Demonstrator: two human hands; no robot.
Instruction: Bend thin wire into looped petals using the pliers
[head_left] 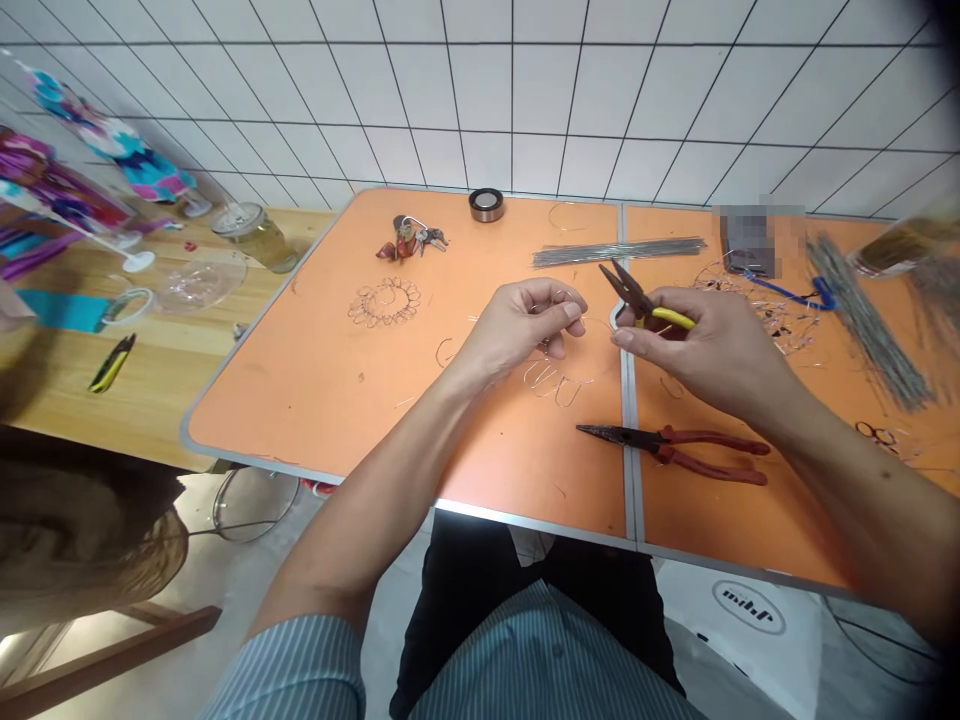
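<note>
My left hand point(532, 325) is closed in a pinch on a thin copper-coloured wire point(600, 325), which trails toward my right hand. Below its fingers, bent loops of wire point(559, 382) show just over the table; I cannot tell whether they join the held piece. My right hand point(697, 335) is wrapped round yellow-handled pliers point(637, 297), their dark jaws parted and pointing up to the left. Red-handled long-nose pliers point(667, 440) lie on the orange table point(465, 440) below my hands. To the left rests a flower-shaped ring of looped wire point(384, 302).
Straight wires point(619, 251) lie at the back, with another bundle point(870, 320) at the right. A tape roll point(487, 205), keys point(412, 238) and a dark phone-like object point(748, 243) stand near the wall. Wire scraps lie right. A wooden table point(165, 370) with a jar point(255, 237) adjoins left.
</note>
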